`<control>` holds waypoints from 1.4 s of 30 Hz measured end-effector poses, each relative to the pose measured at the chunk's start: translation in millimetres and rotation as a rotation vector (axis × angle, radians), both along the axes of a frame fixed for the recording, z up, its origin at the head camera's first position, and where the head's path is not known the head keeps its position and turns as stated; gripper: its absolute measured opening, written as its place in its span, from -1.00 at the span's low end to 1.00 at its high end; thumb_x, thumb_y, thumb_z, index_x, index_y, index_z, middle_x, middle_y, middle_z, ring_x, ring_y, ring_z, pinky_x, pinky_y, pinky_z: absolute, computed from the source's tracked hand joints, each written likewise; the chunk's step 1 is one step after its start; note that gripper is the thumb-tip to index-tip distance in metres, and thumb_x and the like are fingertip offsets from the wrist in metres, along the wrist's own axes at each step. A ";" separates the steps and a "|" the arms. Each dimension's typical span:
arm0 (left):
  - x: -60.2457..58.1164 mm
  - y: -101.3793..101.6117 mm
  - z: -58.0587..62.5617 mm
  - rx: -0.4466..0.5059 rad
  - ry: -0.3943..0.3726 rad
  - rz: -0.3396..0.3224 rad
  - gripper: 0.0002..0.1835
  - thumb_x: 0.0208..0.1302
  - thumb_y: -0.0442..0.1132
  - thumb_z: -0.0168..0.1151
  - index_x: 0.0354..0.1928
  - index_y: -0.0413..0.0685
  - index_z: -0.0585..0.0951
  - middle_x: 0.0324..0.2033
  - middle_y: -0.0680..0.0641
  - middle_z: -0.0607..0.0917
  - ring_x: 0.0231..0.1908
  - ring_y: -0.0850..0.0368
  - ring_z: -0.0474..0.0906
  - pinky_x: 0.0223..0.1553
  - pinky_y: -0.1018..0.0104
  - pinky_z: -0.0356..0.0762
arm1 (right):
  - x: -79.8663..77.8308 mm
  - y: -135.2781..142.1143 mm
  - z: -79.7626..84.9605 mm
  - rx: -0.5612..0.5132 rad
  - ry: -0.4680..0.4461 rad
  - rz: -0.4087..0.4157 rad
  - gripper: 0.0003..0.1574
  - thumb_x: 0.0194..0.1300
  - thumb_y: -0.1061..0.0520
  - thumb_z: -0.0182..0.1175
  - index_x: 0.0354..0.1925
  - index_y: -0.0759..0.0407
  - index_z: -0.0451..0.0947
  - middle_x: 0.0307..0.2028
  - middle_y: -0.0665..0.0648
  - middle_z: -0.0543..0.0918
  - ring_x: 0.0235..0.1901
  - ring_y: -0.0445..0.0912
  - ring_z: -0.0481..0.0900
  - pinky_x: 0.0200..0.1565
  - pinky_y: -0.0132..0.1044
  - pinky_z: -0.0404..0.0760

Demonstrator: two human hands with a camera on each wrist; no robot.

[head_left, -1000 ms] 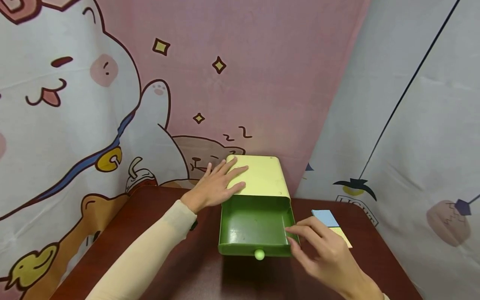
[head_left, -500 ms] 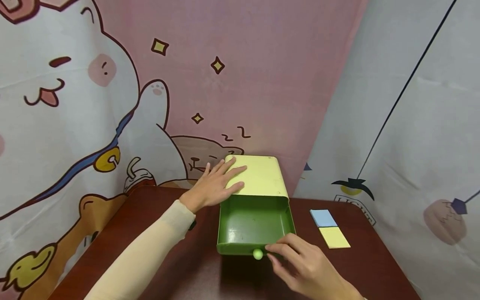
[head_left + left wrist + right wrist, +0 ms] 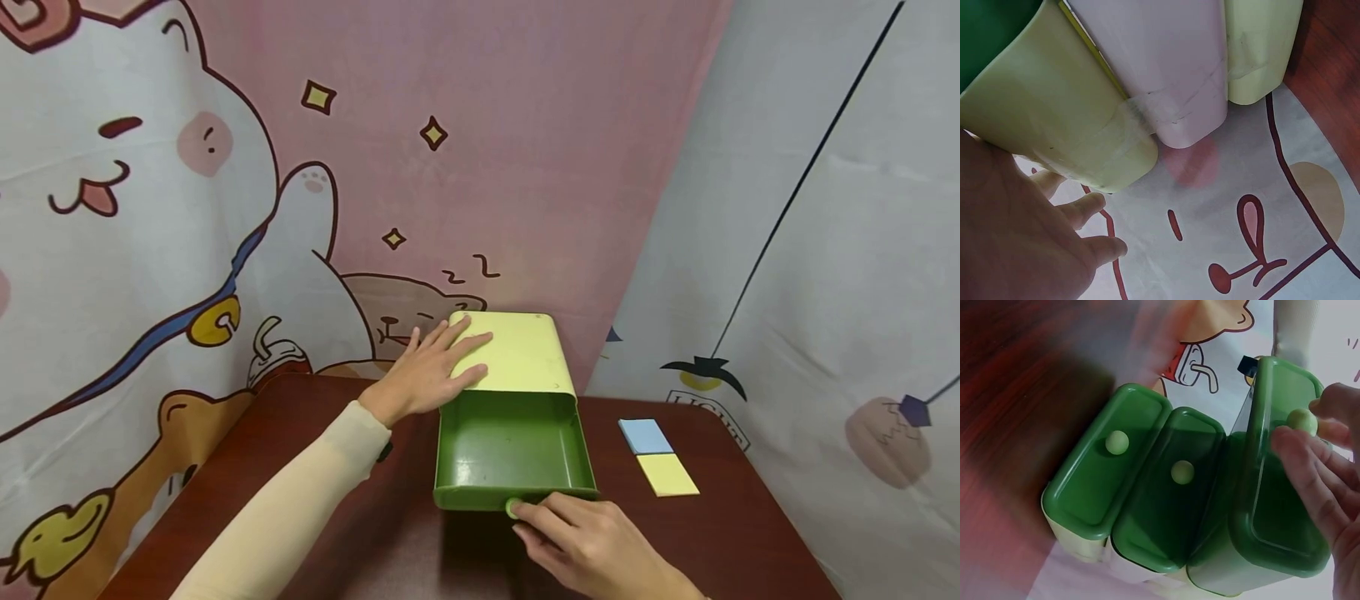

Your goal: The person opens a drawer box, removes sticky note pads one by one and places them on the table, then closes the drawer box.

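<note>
A small drawer cabinet with a pale yellow top (image 3: pixel 525 350) stands at the back of the table. Its top green drawer (image 3: pixel 510 446) is pulled out, and nothing is seen inside. My left hand (image 3: pixel 423 375) lies on the top's left side with fingers spread. With thumb and fingers my right hand (image 3: pixel 592 542) pinches the round light-green knob (image 3: pixel 513 508) on the drawer front. The right wrist view shows that knob (image 3: pixel 1302 423) between the fingertips, with two lower green drawers (image 3: pixel 1169 487) pushed in. A pink middle casing (image 3: pixel 1166 69) shows in the left wrist view.
Blue sticky notes (image 3: pixel 647 436) and yellow sticky notes (image 3: pixel 667 475) lie on the dark red table (image 3: pixel 360 533), right of the cabinet. Behind it hangs a cartoon-printed cloth (image 3: pixel 525 167).
My right hand has moved left from the drawer's right front corner to the knob and now pinches it. The left hand stays on the cabinet top; the drawer remains out.
</note>
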State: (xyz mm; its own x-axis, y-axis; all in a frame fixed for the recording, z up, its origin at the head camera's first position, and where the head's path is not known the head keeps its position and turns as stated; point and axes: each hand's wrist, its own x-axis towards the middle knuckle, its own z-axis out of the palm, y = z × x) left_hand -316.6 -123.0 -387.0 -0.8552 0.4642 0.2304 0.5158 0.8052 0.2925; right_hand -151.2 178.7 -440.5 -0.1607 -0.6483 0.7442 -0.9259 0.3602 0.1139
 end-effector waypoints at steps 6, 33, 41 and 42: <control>0.0 -1.4 0.2 0.006 0.008 0.002 -0.22 0.79 0.54 -0.21 0.89 0.62 0.17 0.95 0.01 -0.01 0.94 -0.31 -0.16 0.84 -0.62 -0.29 | -1.0 -3.9 -2.2 0.027 0.022 -0.034 -0.65 0.86 -0.04 0.16 0.17 0.03 0.85 -0.30 -0.15 0.82 -0.46 -0.42 0.65 -0.34 -0.72 0.58; -1.6 -2.9 7.8 -0.004 -0.014 -0.027 -0.17 0.77 0.58 -0.24 0.90 0.57 0.17 0.95 -0.06 0.00 0.91 -0.35 -0.04 0.88 -0.52 -0.24 | -9.2 -11.2 11.9 0.012 0.105 -0.107 -0.53 0.90 -0.06 0.05 0.13 0.07 0.87 -0.27 -0.11 0.78 -0.53 -0.40 0.57 -0.47 -0.72 0.47; -0.2 -1.4 7.4 0.001 -0.019 -0.030 -0.17 0.76 0.60 -0.26 0.90 0.59 0.16 0.95 -0.05 0.01 0.92 -0.33 -0.04 0.89 -0.49 -0.21 | -15.9 -12.1 12.8 -0.002 0.091 -0.139 -0.55 0.88 -0.04 0.06 0.09 0.06 0.87 -0.30 -0.11 0.73 -0.54 -0.40 0.55 -0.45 -0.72 0.45; -0.2 -1.0 7.4 0.000 -0.020 -0.029 -0.16 0.76 0.60 -0.27 0.90 0.59 0.16 0.95 -0.05 0.00 0.92 -0.32 -0.05 0.89 -0.48 -0.22 | -17.6 -12.1 12.6 -0.006 0.094 -0.138 -0.56 0.87 -0.03 0.07 0.09 0.06 0.87 -0.29 -0.10 0.73 -0.54 -0.40 0.55 -0.46 -0.72 0.45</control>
